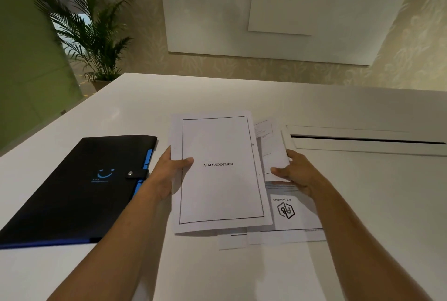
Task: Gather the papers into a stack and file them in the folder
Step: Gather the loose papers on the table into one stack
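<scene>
While the left hand (167, 174) pinches the left edge of the bordered "BIBLIOGRAPHY" sheet (220, 172), thumb on top, the right hand (296, 173) grips a smaller paper (274, 155) at that sheet's right side. Further papers (290, 213) lie beneath, partly covered, their text illegible. A black folder (79, 187), snapped closed, lies just left on the white table (362, 204). A recessed slot (367, 142) sits at right. Beyond stand a potted palm (94, 27) and patterned walls.
</scene>
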### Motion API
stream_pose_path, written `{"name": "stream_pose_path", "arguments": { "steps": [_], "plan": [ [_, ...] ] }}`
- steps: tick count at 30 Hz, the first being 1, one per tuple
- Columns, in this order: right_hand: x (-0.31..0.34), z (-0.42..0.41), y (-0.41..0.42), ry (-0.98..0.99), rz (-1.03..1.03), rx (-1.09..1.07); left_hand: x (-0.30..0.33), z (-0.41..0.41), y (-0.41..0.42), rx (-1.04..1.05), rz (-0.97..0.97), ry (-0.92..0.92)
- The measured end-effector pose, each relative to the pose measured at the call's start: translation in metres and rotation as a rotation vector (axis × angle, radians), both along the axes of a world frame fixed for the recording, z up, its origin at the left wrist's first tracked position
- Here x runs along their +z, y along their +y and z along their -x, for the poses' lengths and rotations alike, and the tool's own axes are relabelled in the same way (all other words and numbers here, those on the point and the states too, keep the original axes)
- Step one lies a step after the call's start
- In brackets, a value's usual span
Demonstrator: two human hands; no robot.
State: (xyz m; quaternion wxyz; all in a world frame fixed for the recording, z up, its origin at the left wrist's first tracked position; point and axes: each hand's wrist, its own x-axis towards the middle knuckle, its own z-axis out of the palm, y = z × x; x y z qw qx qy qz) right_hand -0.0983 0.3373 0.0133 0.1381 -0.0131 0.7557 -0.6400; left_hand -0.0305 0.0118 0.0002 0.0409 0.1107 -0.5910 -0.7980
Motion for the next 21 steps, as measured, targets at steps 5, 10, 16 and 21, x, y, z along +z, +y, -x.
{"name": "stream_pose_path", "arguments": {
  "steps": [5,10,16,21],
  "plan": [
    [-0.01,-0.019,0.002,0.038,0.136,0.108,-0.003,0.005,0.016,0.058,0.089,-0.109],
    [-0.019,-0.036,0.0,0.07,0.152,0.219,0.003,0.008,0.03,0.178,0.245,-0.158],
    [-0.012,-0.046,-0.005,0.124,0.097,0.341,0.01,0.008,0.036,0.171,0.123,-0.156],
    [-0.01,-0.05,-0.005,0.079,0.036,0.495,0.013,-0.001,0.036,0.217,0.263,-0.028]
  ]
}}
